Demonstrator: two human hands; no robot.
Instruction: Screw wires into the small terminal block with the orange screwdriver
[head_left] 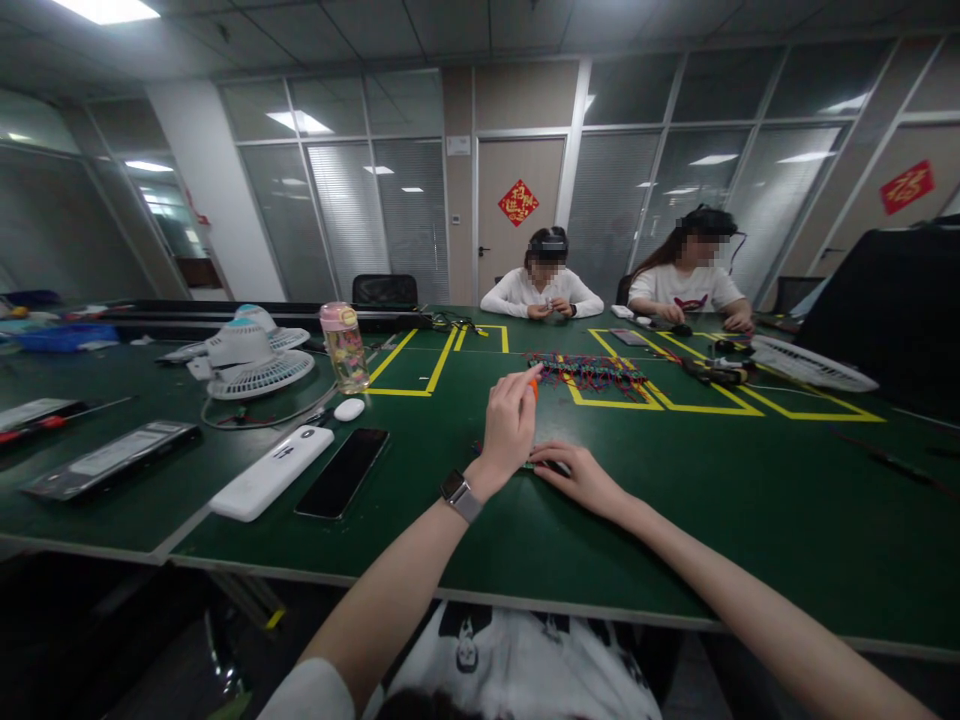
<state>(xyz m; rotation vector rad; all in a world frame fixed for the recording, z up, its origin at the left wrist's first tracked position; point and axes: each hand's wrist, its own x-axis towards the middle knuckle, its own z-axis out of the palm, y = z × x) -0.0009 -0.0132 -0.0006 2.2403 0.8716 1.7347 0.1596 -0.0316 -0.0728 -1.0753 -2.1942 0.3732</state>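
Observation:
My left hand [510,420], with a watch on its wrist, is raised above the table with its fingers closed around an orange-handled tool [535,388]. Most of that tool is hidden by the hand, so its kind does not show. Just to the right, my right hand [581,475] rests low on the tabletop, its fingertips holding a small green circuit board [529,465]. My left hand and wrist cover part of this board. Beyond both hands lies a row of similar boards with red and blue wires [589,373].
On the left are a black phone [343,473], a white power bank [274,472], a white oval case [349,410], a drink bottle [345,350] and white fans [255,360]. Yellow tape [615,402] marks the green table [712,480]. Two people sit across.

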